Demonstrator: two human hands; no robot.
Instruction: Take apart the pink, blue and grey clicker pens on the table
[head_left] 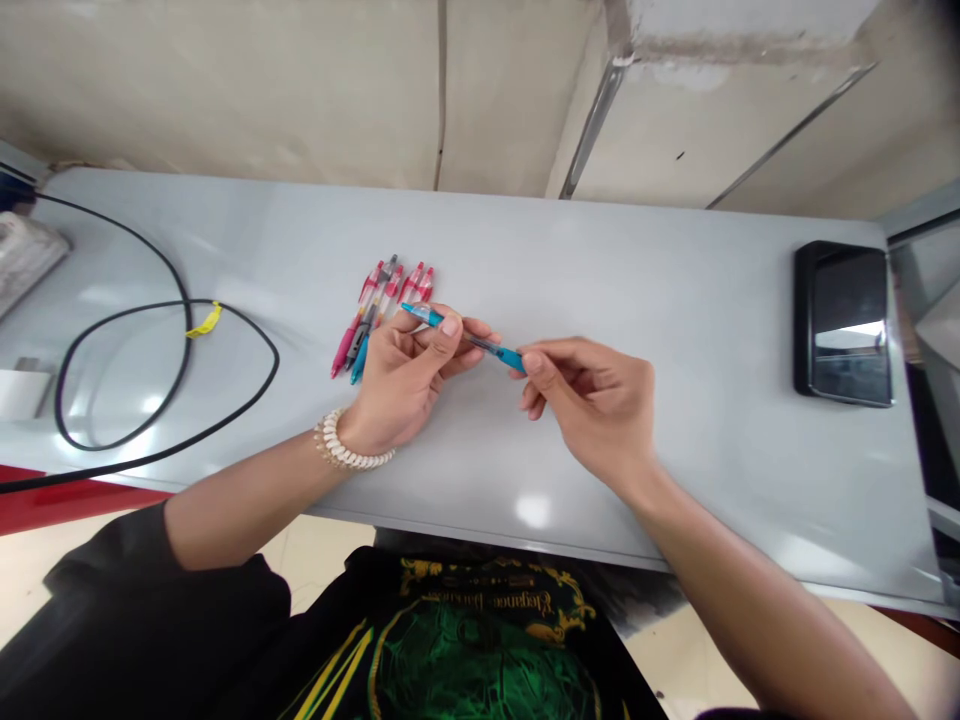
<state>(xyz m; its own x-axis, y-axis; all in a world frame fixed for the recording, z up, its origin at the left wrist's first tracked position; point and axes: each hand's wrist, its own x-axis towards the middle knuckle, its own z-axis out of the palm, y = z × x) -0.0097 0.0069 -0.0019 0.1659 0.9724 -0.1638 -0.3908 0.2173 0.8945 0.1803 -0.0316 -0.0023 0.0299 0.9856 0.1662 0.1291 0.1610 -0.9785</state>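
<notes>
The left grip (405,378) and right grip (600,400) both pinch one blue pen (508,356), held slanted above the middle of the desk (720,340). Other pens (362,335) lie just beside the left grip; a black device (847,325) sits by the desk's right edge.

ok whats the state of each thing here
blue pen: slanted between both hands; cannot tell if its tip is out
left hand: thumb and fingers closed on the pen
right hand: pinching the pen's end
bracelet: worn on the left wrist
other pens: lying bunched on the table, partly hidden
black cable: looped loosely
yellow tag: attached to the cable
black device: set down, untouched
</notes>
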